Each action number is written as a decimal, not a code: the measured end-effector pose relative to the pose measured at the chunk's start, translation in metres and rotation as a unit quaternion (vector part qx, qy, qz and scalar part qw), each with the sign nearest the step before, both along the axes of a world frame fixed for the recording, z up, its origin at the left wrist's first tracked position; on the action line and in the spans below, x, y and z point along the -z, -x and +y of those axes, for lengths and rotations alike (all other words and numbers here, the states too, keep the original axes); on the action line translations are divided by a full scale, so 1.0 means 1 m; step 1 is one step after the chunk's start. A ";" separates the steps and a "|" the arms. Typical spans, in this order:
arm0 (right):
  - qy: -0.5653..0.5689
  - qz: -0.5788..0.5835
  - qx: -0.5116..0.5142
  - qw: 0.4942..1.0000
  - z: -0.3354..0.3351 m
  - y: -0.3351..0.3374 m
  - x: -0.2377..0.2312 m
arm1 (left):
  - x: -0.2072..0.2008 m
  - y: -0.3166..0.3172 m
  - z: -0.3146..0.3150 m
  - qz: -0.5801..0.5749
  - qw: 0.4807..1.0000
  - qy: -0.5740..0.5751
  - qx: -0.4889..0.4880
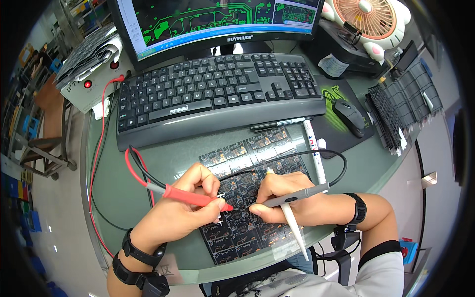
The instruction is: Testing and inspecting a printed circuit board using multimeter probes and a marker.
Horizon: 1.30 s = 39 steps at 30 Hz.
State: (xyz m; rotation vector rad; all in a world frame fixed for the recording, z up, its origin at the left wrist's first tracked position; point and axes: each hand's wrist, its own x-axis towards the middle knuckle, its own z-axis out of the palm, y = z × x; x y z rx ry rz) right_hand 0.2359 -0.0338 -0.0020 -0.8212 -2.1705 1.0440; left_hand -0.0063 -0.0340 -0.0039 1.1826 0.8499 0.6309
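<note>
Beyond my keyboard stands a dark-framed monitor, its screen black with green circuit traces and a pale blue border. To its right, a white label sits tilted on a black box.

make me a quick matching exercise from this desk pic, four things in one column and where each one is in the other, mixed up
Things:
1. red probe
2. grey probe
3. mouse
4. circuit board panel

Places:
A. on the black mat right of the keyboard
B. in the left hand
C. flat on the desk under both hands
D. in the right hand

Pairs: 1-B, 2-D, 3-A, 4-C
</note>
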 end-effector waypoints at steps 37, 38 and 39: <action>-0.113 0.013 -0.024 0.993 -0.001 -0.001 0.005 | -0.001 -0.006 -0.007 -0.010 0.999 -0.024 -0.033; -0.117 0.000 -0.032 0.993 -0.001 -0.002 0.005 | 0.000 -0.005 -0.007 -0.009 0.999 -0.033 -0.034; -0.121 -0.013 -0.040 0.992 0.000 -0.002 0.004 | 0.000 -0.004 -0.006 -0.008 0.999 -0.041 -0.035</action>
